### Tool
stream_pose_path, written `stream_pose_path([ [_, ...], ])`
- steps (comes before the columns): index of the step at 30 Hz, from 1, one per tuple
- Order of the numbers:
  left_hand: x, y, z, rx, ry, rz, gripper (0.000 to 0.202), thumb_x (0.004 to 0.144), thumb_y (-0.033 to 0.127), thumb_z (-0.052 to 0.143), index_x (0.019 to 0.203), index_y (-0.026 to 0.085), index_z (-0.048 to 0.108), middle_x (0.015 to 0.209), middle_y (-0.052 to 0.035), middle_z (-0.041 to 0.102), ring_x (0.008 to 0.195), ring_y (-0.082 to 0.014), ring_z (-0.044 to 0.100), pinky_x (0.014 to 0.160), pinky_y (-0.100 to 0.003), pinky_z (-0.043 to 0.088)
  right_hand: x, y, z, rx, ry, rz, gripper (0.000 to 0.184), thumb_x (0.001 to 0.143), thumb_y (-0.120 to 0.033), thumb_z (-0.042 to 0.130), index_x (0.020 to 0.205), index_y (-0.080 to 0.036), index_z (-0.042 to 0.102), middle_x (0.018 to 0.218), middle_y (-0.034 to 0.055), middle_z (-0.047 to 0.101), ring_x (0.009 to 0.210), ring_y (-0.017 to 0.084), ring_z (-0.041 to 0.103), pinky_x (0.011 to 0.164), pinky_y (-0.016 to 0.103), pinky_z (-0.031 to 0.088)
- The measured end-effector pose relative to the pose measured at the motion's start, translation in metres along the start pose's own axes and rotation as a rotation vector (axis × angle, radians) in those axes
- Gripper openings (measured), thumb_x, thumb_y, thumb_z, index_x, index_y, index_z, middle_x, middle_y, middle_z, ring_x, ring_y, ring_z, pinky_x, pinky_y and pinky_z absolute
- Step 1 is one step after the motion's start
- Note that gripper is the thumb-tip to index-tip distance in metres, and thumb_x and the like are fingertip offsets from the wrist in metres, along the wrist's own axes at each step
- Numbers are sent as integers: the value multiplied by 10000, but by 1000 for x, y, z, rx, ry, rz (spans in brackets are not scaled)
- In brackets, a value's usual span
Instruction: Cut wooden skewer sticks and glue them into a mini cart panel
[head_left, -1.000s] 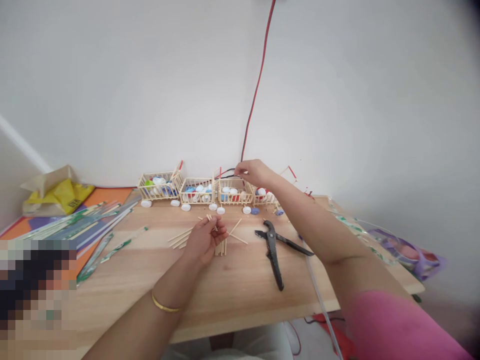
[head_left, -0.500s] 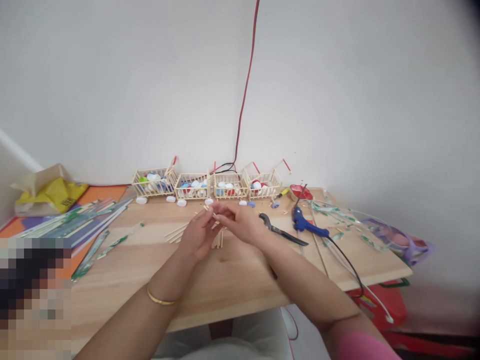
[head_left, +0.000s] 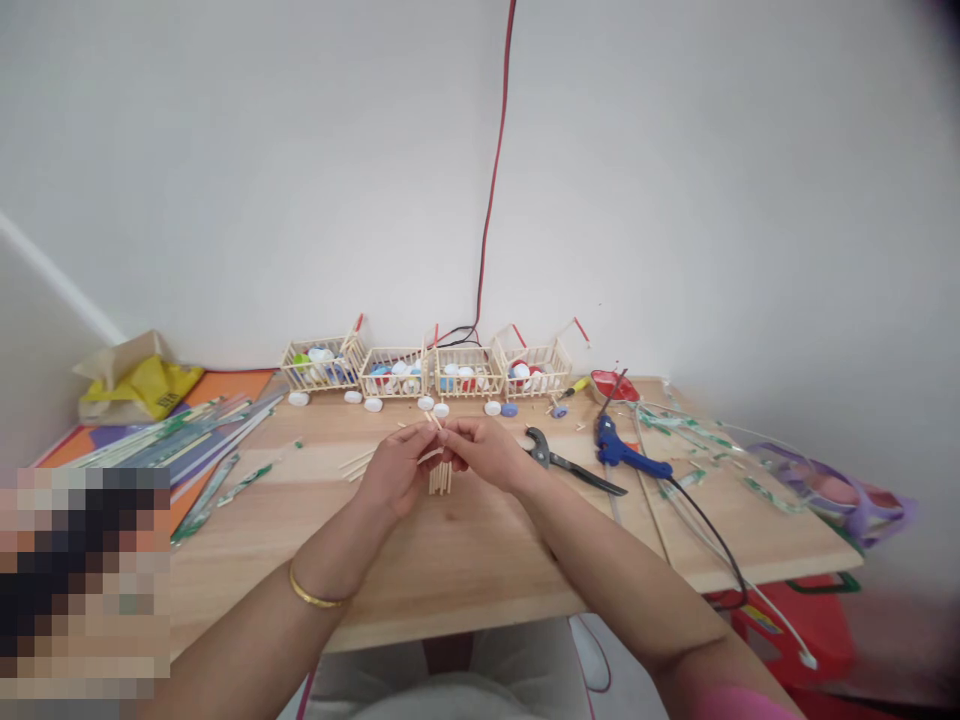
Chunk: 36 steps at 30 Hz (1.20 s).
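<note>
My left hand (head_left: 399, 470) and my right hand (head_left: 484, 452) meet over the middle of the wooden table (head_left: 465, 560). Both pinch thin wooden sticks (head_left: 433, 421) held between the fingertips. Just below the hands a small panel of glued sticks (head_left: 440, 480) lies on the table. A few loose sticks (head_left: 354, 464) lie to the left of my left hand. Black pliers (head_left: 559, 455) rest right of my right hand.
Several small stick baskets with bottle caps (head_left: 427, 372) line the wall at the back. A blue glue gun (head_left: 626, 450) with a black cord lies at the right. Green-and-clear wrappers (head_left: 187, 440) and coloured paper cover the left. A red-black cable (head_left: 491, 190) hangs down the wall.
My right hand came back from the baskets at the wall and joined my left hand on the sticks. The view shifted slightly.
</note>
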<state>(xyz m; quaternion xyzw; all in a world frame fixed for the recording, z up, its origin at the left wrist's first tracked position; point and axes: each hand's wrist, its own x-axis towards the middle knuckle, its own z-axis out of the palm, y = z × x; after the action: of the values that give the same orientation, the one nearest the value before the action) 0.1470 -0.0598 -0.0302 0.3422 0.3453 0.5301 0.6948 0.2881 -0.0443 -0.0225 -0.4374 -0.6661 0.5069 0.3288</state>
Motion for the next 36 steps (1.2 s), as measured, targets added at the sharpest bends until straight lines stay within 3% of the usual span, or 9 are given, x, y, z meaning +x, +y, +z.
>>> stream_pose_path([
  [8, 3, -2, -20, -10, 9, -41, 188, 669, 302, 704, 724, 129, 655, 633, -14, 610, 582, -122, 553, 573, -252, 446, 2, 8, 13, -85, -59, -80, 259, 833, -410, 500, 782, -170, 582, 661, -9, 578, 558, 95, 521, 526, 199, 410],
  [13, 4, -5, -24, -34, 72, -51, 182, 648, 272, 726, 711, 116, 657, 677, -23, 624, 633, -102, 542, 588, -208, 434, 2, 12, 15, -398, 21, -280, 174, 821, -297, 531, 710, -169, 570, 642, -22, 548, 604, 99, 478, 556, 196, 336],
  [18, 4, -6, -25, -8, 21, -52, 171, 662, 275, 720, 717, 123, 666, 717, -29, 643, 661, -104, 555, 622, -211, 431, 1, 15, 11, -491, 18, -326, 197, 837, -300, 530, 699, -163, 558, 638, -23, 540, 609, 97, 475, 564, 194, 313],
  [27, 6, -11, -29, 128, 11, 4, 176, 662, 294, 720, 684, 132, 657, 680, -27, 635, 630, -107, 563, 610, -214, 437, -6, 11, 5, -747, 15, -284, 216, 850, -367, 529, 763, -173, 567, 701, 2, 609, 628, 112, 513, 561, 212, 296],
  [32, 8, -12, -29, 100, 67, -20, 201, 634, 301, 741, 669, 128, 644, 667, -11, 622, 605, -90, 559, 615, -206, 460, -40, 4, -6, -973, -24, -130, 151, 827, -345, 558, 816, -196, 580, 737, 24, 639, 646, 142, 555, 546, 234, 274],
  [36, 6, -10, -28, 38, 46, -91, 207, 621, 281, 755, 703, 123, 650, 641, -7, 612, 579, -84, 562, 586, -199, 469, -70, 11, -27, -1108, -32, -16, 166, 841, -338, 532, 776, -190, 569, 728, 47, 640, 641, 161, 569, 532, 248, 260],
])
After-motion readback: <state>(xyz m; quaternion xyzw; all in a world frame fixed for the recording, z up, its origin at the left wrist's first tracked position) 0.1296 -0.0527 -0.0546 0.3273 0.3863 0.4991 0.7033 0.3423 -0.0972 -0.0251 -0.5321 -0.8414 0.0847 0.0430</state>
